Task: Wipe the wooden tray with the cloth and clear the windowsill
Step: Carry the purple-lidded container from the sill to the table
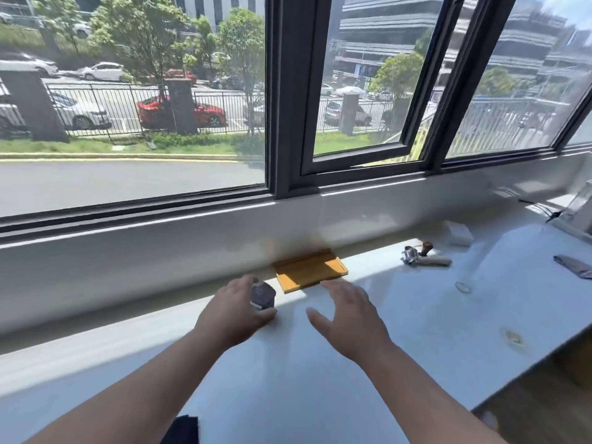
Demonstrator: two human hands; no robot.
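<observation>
Sunlight is falling across the white windowsill (416, 315). At ten o'clock, the left hand (234, 315) is closing on a small purple bottle (262, 294). At twelve, the wooden tray (310, 270) is lying flat against the wall, probably light and stiff, best lifted by its near rim. The right hand (349, 318) is hovering spread and empty just before it.

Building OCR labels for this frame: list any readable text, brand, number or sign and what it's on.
None readable.
Purple bottle in the left hand: label area too blurred to read.
Metal tool on the windowsill: no legible marking.
Wooden tray: plain, no text.
Cars and buildings outside: plates and signs too small and blurred.
</observation>
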